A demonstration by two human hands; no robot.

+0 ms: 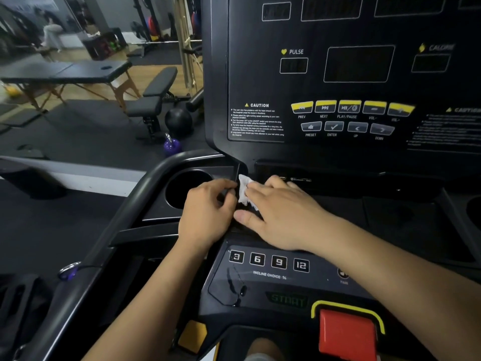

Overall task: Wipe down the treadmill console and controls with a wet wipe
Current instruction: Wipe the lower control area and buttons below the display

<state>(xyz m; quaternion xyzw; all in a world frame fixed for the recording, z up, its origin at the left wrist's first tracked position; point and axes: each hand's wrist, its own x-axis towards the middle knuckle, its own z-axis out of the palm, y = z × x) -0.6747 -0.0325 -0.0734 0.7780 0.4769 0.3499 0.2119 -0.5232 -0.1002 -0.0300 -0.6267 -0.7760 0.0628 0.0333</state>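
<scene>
The black treadmill console fills the upper right, with yellow media buttons and dark displays. Below lies the control panel with incline keys 3, 6, 9, 12. A crumpled white wet wipe sits on the tray ledge under the console. My right hand lies flat over the wipe, fingers spread, pressing it to the ledge. My left hand is beside it, fingers curled, pinching the wipe's left edge next to the cup holder.
A red stop key in a yellow frame sits at the bottom, with a green START label left of it. The black handrail curves at left. Beyond are a bench, a massage table, a black ball and a purple kettlebell.
</scene>
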